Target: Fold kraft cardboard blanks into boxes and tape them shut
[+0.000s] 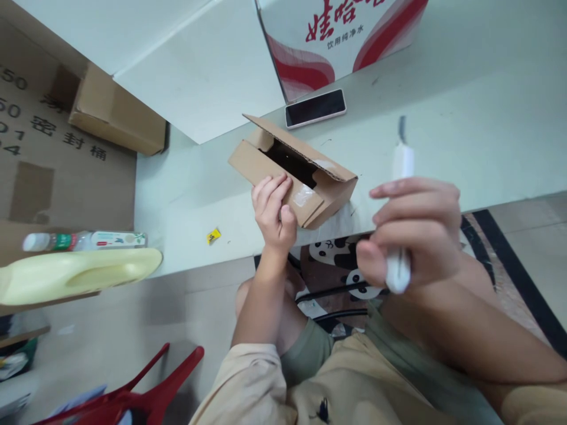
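A small brown cardboard box (334, 198) rests near the front edge of the pale table, its lid partly raised and its inside dark. My left hand (275, 213) grips the box's near side, with fingers on the front flap beside a piece of clear tape (303, 195). To the right of the box, my right hand (416, 233) is raised, closed around a white utility knife (403, 162). The knife's blade points away from me and looks blurred. A black-screened phone (315, 108) lies behind the box.
A white and red carton (341, 44) stands at the back. White panels (208, 71) and a brown box (117, 112) are at the left. A yellow packet (213, 236), a plastic bottle (80, 241) and a pale yellow object (84, 274) are nearer. A red chair (172, 378) stands below.
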`<move>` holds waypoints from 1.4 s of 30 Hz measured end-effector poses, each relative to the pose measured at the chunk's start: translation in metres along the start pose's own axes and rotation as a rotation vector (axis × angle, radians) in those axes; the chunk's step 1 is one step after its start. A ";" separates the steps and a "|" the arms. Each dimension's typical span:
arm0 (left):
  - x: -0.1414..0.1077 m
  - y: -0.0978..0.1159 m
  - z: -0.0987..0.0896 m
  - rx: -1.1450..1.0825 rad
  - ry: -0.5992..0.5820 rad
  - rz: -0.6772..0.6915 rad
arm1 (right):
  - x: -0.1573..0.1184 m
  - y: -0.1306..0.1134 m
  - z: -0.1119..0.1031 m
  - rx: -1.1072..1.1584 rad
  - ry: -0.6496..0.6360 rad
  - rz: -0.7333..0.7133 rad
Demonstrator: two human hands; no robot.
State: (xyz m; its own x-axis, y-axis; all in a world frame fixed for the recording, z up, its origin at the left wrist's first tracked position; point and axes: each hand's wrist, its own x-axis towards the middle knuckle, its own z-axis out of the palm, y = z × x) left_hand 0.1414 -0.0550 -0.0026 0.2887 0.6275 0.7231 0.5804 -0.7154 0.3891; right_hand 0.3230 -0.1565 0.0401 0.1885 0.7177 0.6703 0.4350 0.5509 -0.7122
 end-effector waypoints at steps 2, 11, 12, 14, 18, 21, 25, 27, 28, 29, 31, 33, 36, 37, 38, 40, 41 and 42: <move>0.000 -0.001 0.000 -0.016 0.005 0.008 | 0.004 0.017 0.002 -0.095 0.152 -0.046; 0.003 -0.008 -0.002 -0.077 0.035 0.020 | 0.016 0.055 0.006 -0.345 0.062 0.182; 0.003 -0.010 -0.003 -0.076 0.040 0.018 | 0.017 0.055 0.006 -0.326 0.044 0.204; 0.003 -0.016 -0.007 -0.094 0.046 0.009 | 0.017 0.056 0.004 -0.277 0.008 0.251; 0.000 -0.032 -0.014 -0.219 0.093 -0.034 | 0.018 0.058 0.003 -0.210 -0.032 0.286; -0.002 -0.041 -0.019 -0.305 0.143 -0.078 | 0.019 0.061 0.005 -0.217 -0.064 0.297; -0.004 -0.049 -0.023 -0.373 0.235 -0.188 | 0.015 0.069 0.009 -0.390 -0.136 0.358; -0.006 -0.055 -0.025 -0.419 0.298 -0.287 | 0.011 0.075 0.010 -0.504 -0.220 0.391; -0.007 -0.060 -0.026 -0.441 0.332 -0.355 | 0.008 0.078 0.011 -0.552 -0.272 0.411; -0.008 -0.065 -0.028 -0.466 0.364 -0.437 | 0.006 0.081 0.011 -0.590 -0.327 0.432; -0.010 -0.075 -0.033 -0.536 0.404 -0.619 | 0.002 0.084 0.011 -0.645 -0.441 0.464; -0.010 -0.082 -0.039 -0.653 0.384 -0.778 | -0.001 0.085 0.011 -0.688 -0.535 0.482; -0.007 -0.078 -0.049 -0.841 0.237 -0.910 | -0.001 0.081 0.012 -0.737 -0.640 0.537; -0.005 -0.074 -0.052 -0.887 0.176 -0.930 | -0.001 0.079 0.013 -0.745 -0.678 0.557; -0.004 -0.069 -0.054 -0.926 0.121 -0.940 | 0.000 0.077 0.014 -0.747 -0.718 0.571; -0.002 -0.061 -0.056 -0.988 0.048 -0.954 | 0.001 0.073 0.017 -0.722 -0.788 0.576; -0.002 -0.058 -0.057 -1.006 0.033 -0.962 | 0.002 0.071 0.018 -0.692 -0.804 0.574; -0.003 -0.057 -0.056 -1.014 0.036 -0.978 | 0.003 0.070 0.019 -0.650 -0.800 0.574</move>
State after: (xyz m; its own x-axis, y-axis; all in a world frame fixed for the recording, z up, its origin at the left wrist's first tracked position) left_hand 0.0648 -0.0332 0.0054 0.0654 0.9956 -0.0666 -0.2648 0.0816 0.9608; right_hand 0.3376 -0.1075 -0.0117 -0.0024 0.9799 -0.1994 0.8765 -0.0940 -0.4721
